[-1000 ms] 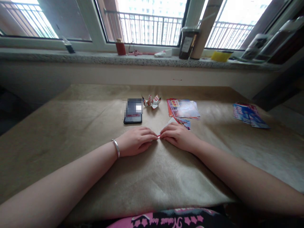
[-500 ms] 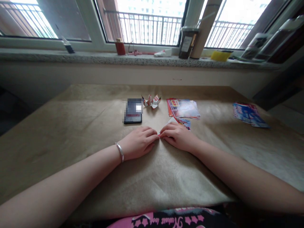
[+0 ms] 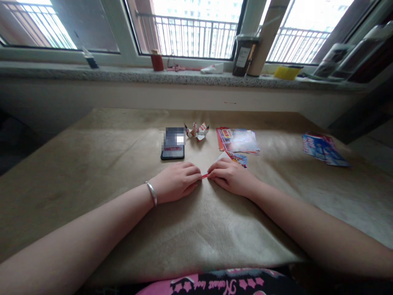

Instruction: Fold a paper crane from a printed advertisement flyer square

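Between my fingertips shows a narrow red and white edge of a folded piece of printed paper point(image 3: 238, 159). My right hand point(image 3: 230, 177) lies over most of this paper, fingers closed on it, while a white and colourful corner sticks out beyond the knuckles. My left hand point(image 3: 178, 180), with a silver bangle at the wrist, pinches the left end of the red edge. How the paper is folded under the hands is hidden. Behind the hands, a folded paper figure point(image 3: 198, 131) with pointed tips stands beside a smartphone point(image 3: 172, 149).
A stack of printed flyers point(image 3: 238, 140) lies behind my right hand. More blue flyers point(image 3: 325, 149) are at the far right of the cloth-covered table point(image 3: 123, 141). On the stone windowsill point(image 3: 123, 73) stand a red container point(image 3: 157, 61), a dark jar point(image 3: 243, 57) and a yellow object point(image 3: 287, 72).
My left hand has slid slightly left, away from the right one. More of the red paper edge now shows between the fingertips. The right hand has hardly moved.
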`<control>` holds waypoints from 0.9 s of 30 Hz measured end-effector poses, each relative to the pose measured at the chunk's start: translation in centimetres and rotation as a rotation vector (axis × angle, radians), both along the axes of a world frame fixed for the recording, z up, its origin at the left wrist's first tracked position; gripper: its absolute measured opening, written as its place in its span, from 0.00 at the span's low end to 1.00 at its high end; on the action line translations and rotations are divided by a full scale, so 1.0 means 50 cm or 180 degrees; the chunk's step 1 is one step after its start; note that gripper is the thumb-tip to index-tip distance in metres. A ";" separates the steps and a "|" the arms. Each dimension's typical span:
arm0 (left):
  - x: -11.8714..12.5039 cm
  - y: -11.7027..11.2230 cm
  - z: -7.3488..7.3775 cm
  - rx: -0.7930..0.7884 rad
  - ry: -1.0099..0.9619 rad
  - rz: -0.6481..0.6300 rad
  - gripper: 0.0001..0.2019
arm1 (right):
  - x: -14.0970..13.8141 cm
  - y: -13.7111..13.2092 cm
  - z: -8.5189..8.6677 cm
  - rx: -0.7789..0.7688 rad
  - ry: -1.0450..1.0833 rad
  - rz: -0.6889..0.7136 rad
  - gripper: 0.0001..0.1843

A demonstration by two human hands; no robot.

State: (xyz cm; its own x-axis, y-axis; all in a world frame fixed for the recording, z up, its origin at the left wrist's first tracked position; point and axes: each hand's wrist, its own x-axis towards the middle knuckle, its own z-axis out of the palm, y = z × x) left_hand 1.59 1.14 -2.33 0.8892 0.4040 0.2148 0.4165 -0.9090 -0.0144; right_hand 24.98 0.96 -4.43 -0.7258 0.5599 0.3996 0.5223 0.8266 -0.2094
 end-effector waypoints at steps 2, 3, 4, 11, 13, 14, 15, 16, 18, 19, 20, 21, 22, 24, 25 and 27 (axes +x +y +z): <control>-0.006 0.004 0.003 -0.0032 0.0013 -0.0072 0.12 | 0.001 0.000 -0.001 -0.0007 -0.0002 -0.0002 0.11; -0.009 0.006 0.004 -0.0054 0.0008 -0.0108 0.12 | 0.001 0.000 -0.001 -0.0008 -0.0002 -0.0003 0.11; -0.012 0.008 0.005 -0.0086 -0.0012 -0.0136 0.12 | 0.001 -0.001 -0.001 -0.0005 0.0001 0.0002 0.11; -0.021 0.017 -0.002 -0.0388 -0.0277 -0.0217 0.10 | 0.001 -0.001 0.003 -0.0006 0.0032 0.0030 0.11; -0.020 0.018 -0.005 -0.0412 -0.0327 -0.0233 0.11 | 0.001 -0.001 0.002 -0.0015 0.0034 0.0026 0.11; -0.019 0.017 -0.006 -0.0405 -0.0314 -0.0246 0.14 | 0.001 0.000 0.001 -0.0014 0.0034 0.0022 0.11; -0.018 0.017 -0.007 -0.0386 -0.0279 -0.0303 0.15 | 0.001 0.000 0.001 -0.0005 0.0030 0.0020 0.11; -0.016 0.016 -0.007 -0.0348 -0.0219 -0.0331 0.15 | 0.001 0.001 0.001 0.0009 0.0020 0.0018 0.11; -0.013 0.014 -0.006 -0.0313 -0.0205 -0.0315 0.15 | -0.001 0.002 0.003 0.0066 -0.0013 0.0042 0.11; -0.012 0.013 -0.005 -0.0308 -0.0214 -0.0287 0.15 | -0.002 0.003 0.004 0.0105 -0.0036 0.0065 0.12; -0.010 0.011 -0.005 -0.0310 -0.0239 -0.0251 0.15 | -0.002 0.003 0.006 0.0144 -0.0069 0.0096 0.12; -0.009 0.009 -0.004 -0.0312 -0.0260 -0.0221 0.15 | -0.003 0.003 0.007 0.0182 -0.0110 0.0124 0.12; -0.008 0.007 -0.003 -0.0308 -0.0276 -0.0194 0.15 | -0.004 0.004 0.008 0.0221 -0.0156 0.0141 0.12; -0.007 0.004 -0.001 -0.0289 -0.0267 -0.0150 0.15 | -0.006 0.004 0.009 0.0300 -0.0244 0.0127 0.13; -0.006 0.003 -0.001 -0.0271 -0.0248 -0.0132 0.14 | -0.007 0.004 0.010 0.0341 -0.0279 0.0096 0.13; -0.005 0.001 -0.001 -0.0238 -0.0190 -0.0096 0.14 | -0.007 0.004 0.011 0.0401 -0.0323 0.0030 0.13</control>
